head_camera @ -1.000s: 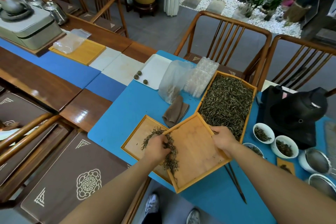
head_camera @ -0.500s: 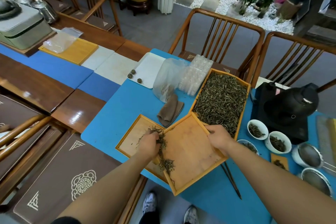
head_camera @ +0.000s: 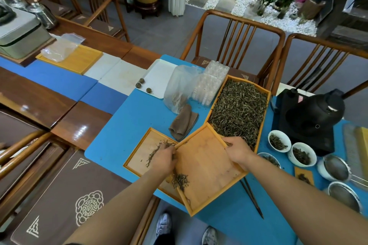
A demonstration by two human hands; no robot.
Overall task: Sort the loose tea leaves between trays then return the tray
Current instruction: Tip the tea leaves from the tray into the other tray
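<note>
A tilted bamboo tray lies over the edge of a lower bamboo tray. My right hand grips the tilted tray's far right rim. My left hand lies with curled fingers on tea leaves at the tilted tray's left edge, and its fingertips are hidden among them. A small clump of leaves stays on the tilted tray near my left wrist. A few leaves lie in the lower tray. Behind stands a large tray full of tea leaves.
A brown cloth, a clear bag and a plastic mould sit behind the trays. Three white bowls with leaves, strainers and a black kettle stand at right. Dark tongs lie by the front edge.
My left hand has swept leaves leftward off the tilted tray into the lower tray, leaving less on the tilted one. My right hand has kept its grip on the rim.
</note>
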